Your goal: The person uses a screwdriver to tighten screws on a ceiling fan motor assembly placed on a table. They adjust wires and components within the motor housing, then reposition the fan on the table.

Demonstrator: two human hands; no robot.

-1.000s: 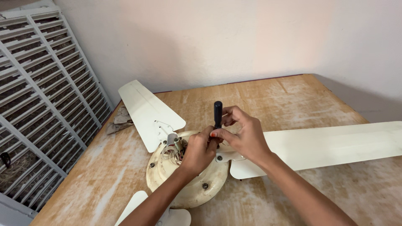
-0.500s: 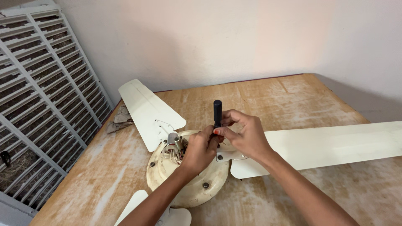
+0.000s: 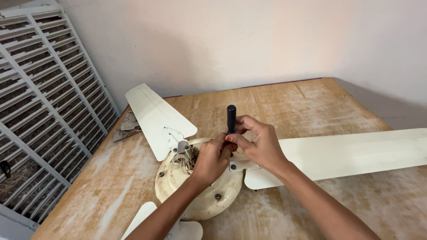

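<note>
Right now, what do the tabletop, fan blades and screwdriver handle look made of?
Tabletop: wood, likely laminate or ply, worn; pale scuffed patches over tan grain.
Fan blades: thin flat sheet, probably painted metal; smooth cream coat, screwed to brackets.
Screwdriver handle: black plastic or rubber, matte; both hands grip it, left hand, right hand.
Motor housing: cream painted metal, seemingly.

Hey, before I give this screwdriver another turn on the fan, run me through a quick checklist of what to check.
1. Right hand grips the screwdriver handle: ok.
2. Left hand steadies the lower shaft: ok.
3. Screwdriver upright over the blade bracket: ok.
4. Tip seated in a screw head: cannot tell, fingers hide it.
5. Fan motor housing rests flat on the wooden table: ok.
6. Loose wires clear of the tool: cannot tell, they lie right beside the left hand.
</note>
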